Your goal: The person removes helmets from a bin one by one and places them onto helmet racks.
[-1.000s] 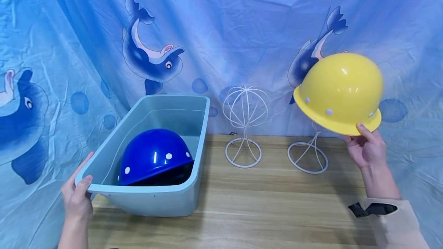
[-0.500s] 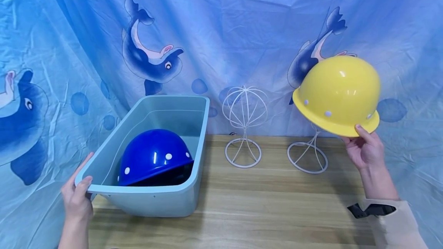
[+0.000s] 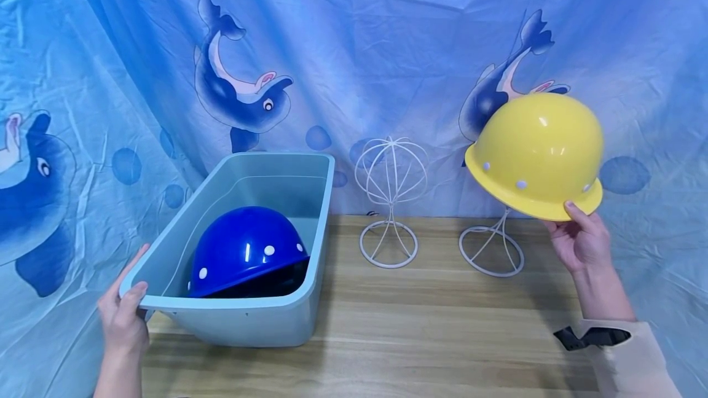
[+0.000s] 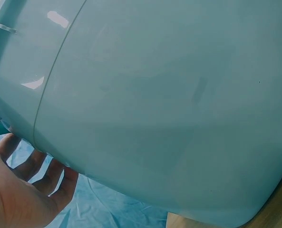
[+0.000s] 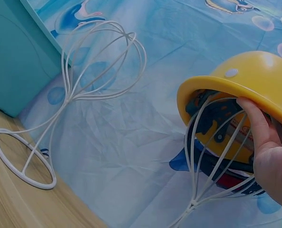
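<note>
My right hand pinches the brim of a yellow hard hat, thumb on the outside. The hat is slightly tilted over the right white wire stand. In the right wrist view, the stand's wire dome reaches up inside the hat, near its dark inner straps; whether it bears the hat's weight I cannot tell. On the left, my left hand grips the near left corner of the rim of a teal tub. Inside that tub lies a blue hard hat, tilted, with white rivets.
A second white wire stand stands bare between the tub and the yellow hat. Everything rests on a wood-grain table. Behind it hangs a blue curtain printed with dolphins.
My right hand has lowered the yellow hard hat a little and shifted it slightly left over the right stand. The left hand, the tub and the blue hard hat stay put.
</note>
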{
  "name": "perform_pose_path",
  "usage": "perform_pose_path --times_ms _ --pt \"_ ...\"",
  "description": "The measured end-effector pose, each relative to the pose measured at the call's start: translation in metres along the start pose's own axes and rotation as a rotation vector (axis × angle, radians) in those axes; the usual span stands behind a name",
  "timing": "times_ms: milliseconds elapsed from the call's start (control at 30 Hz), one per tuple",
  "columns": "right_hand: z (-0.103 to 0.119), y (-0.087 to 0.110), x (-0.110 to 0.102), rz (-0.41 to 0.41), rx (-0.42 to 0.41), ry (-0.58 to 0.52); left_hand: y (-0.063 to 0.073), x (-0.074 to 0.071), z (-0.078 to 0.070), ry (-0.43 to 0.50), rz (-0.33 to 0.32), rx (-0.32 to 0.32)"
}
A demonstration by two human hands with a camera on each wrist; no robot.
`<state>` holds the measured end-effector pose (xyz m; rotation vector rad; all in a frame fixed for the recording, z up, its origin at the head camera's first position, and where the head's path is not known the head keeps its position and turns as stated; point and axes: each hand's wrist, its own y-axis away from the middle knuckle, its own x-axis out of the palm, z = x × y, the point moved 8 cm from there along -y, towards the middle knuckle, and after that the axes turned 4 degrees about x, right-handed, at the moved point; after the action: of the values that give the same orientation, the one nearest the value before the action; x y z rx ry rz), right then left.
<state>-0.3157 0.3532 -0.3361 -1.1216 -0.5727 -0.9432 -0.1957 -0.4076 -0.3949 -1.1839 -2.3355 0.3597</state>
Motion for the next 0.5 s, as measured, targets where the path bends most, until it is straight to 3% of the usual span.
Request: perform_pose_path --times_ms 500 --pt "-0.0028 0.0049 -0.0033 0.002 0.015 -0.007 0.0006 0.0011 -0.0007 -0.017 -0.004 -0.008"
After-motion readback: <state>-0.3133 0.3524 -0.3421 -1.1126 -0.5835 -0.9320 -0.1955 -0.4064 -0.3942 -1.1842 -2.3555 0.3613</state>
